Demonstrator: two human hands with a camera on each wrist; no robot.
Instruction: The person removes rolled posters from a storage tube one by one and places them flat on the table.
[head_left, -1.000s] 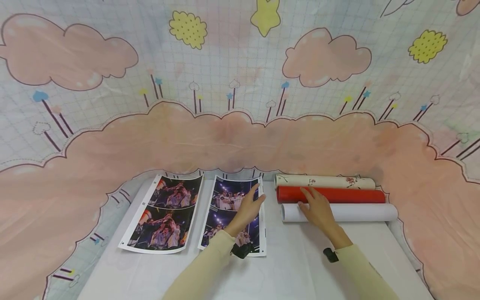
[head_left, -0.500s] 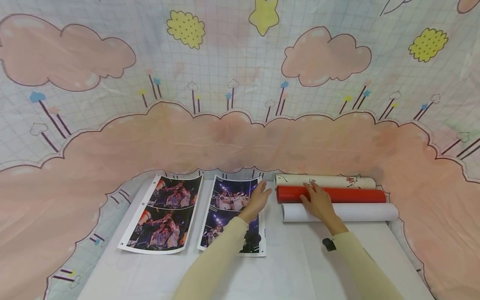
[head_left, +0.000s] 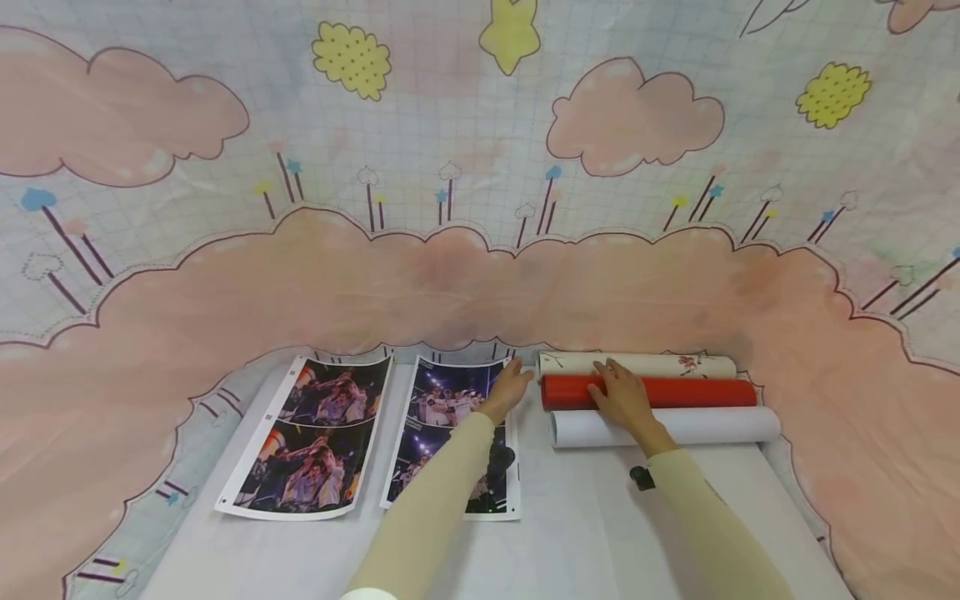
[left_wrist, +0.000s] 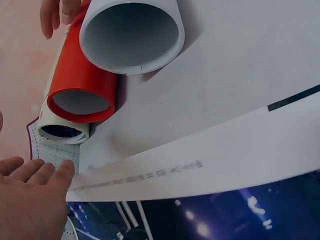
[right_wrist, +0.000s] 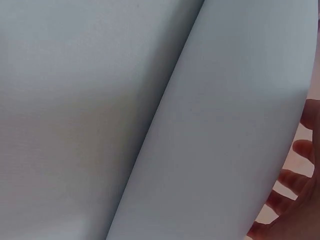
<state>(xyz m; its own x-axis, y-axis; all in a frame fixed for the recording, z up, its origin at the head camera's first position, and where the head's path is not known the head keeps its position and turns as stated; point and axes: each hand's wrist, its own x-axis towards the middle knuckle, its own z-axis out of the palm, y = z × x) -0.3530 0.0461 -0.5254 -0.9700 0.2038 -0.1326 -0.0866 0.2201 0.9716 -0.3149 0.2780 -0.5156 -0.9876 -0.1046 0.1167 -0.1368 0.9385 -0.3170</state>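
My right hand (head_left: 625,400) reaches across the white roll (head_left: 705,425) and lies over the red roll (head_left: 697,392), its fingertips at the cream roll (head_left: 645,364) with a flower print behind. Loosely spread fingers of this hand show past the white roll's edge in the right wrist view. My left hand (head_left: 507,392) hovers by the upper right corner of a printed photo sheet (head_left: 450,408), close to the left ends of the rolls. The left wrist view shows its fingers (left_wrist: 42,175) extended, with nothing in them, just short of the cream roll's open end (left_wrist: 62,132).
A second photo sheet (head_left: 307,433), its lower edge slightly curved, lies farther left. All these things are on a white table (head_left: 570,533). A patterned cloth (head_left: 450,283) with clouds rises behind the table and hangs around its sides.
My left hand has moved right and farther back, from over the photo sheet toward the rolls' left ends. My right hand has slid slightly back toward the cream roll. The head view has shifted a little.
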